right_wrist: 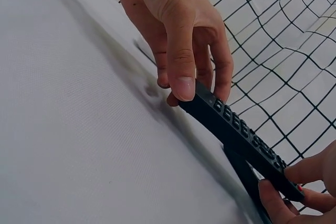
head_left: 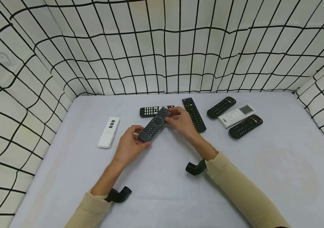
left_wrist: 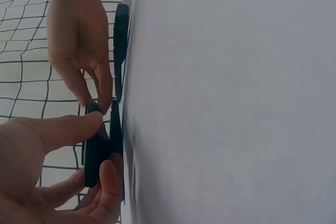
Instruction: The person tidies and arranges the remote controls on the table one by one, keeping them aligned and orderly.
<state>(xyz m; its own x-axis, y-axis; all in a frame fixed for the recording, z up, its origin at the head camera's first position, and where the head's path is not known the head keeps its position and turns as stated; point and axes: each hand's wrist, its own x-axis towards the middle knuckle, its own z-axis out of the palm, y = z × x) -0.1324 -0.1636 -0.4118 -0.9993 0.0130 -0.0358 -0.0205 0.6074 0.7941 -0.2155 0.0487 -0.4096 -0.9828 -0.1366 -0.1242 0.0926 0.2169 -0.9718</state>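
A dark grey remote control (head_left: 152, 126) is held at a slant between both hands, with its buttons facing up. My left hand (head_left: 130, 143) grips its lower end, thumb on the near side and fingers on the far side. At the upper end, my right hand (head_left: 182, 122) pinches it between thumb and fingers. In the right wrist view the remote (right_wrist: 236, 129) is lifted off the cloth. Just behind it lies a black remote with white buttons (head_left: 150, 111), partly covered by the held one. A long black remote (head_left: 194, 115) lies beside the right hand.
On the left lies a white remote (head_left: 109, 132). Towards the right, a white air-conditioner remote with a screen (head_left: 236, 116) lies between two black remotes, one behind (head_left: 221, 107) and one in front (head_left: 245, 126). A black grid net (head_left: 164, 57) bounds the white-covered table (head_left: 162, 190).
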